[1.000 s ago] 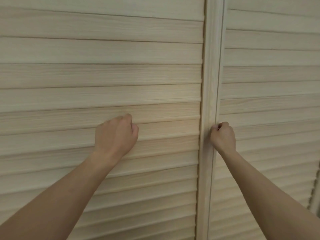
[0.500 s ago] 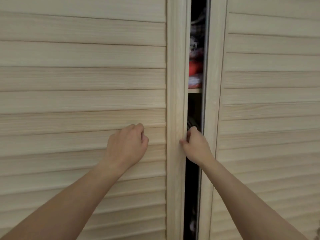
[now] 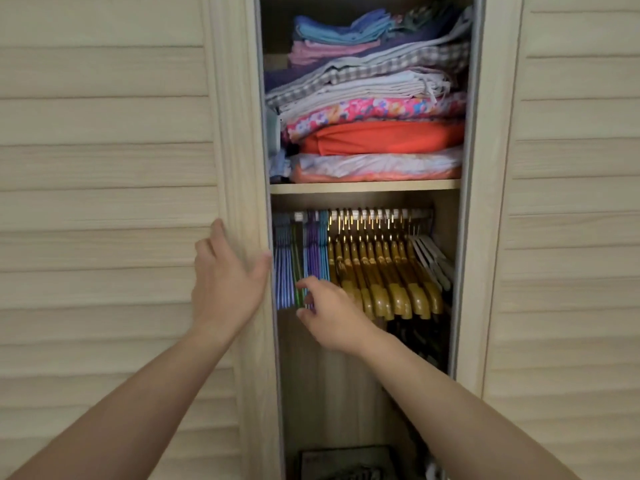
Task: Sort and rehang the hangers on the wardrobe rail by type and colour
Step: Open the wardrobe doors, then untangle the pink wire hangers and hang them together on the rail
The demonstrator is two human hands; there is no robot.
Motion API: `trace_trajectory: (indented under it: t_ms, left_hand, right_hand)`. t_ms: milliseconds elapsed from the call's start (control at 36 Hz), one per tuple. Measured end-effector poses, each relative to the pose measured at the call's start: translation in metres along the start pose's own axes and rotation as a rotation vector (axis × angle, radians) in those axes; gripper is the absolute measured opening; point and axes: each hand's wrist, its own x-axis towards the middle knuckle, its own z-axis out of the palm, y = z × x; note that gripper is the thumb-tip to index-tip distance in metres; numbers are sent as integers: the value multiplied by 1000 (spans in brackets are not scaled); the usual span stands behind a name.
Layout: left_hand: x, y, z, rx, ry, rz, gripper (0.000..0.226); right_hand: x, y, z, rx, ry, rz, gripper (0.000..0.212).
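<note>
The wardrobe stands open in the middle. A metal rail (image 3: 391,213) under the shelf carries thin blue, purple and green hangers (image 3: 313,251) at the left, several amber wooden hangers (image 3: 381,271) in the middle and white hangers (image 3: 431,258) at the right. My left hand (image 3: 225,282) lies flat with spread fingers against the edge of the left door (image 3: 104,202). My right hand (image 3: 332,313) reaches inside; its thumb and forefinger are apart at the lower ends of the thin coloured hangers.
A shelf (image 3: 363,186) above the rail holds a tall stack of folded clothes (image 3: 374,133). The right louvred door (image 3: 571,202) borders the opening. A dark object (image 3: 346,462) lies on the wardrobe floor, and dark items hang below the wooden hangers.
The left door has slid far to the left, opening the wardrobe wide. My left hand opened flat on the door edge. My right hand let go of the door and reached in to the hangers.
</note>
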Motion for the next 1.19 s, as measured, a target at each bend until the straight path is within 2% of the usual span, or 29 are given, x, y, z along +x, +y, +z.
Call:
trace_trajectory:
  t_ms: [222, 722, 1028, 1194]
  left_hand:
    - [14, -68, -27, 164, 80, -90, 107]
    - [65, -174, -95, 308, 139, -251, 92]
    - [86, -212, -123, 360, 140, -310, 92]
    - [83, -216, -116, 388, 140, -279, 91]
  right_hand:
    - [15, 1, 12, -24, -37, 14, 38]
    - [43, -6, 52, -10, -92, 22, 27]
    - [53, 4, 55, 50, -69, 38, 25]
    - [55, 15, 51, 59, -47, 38, 24]
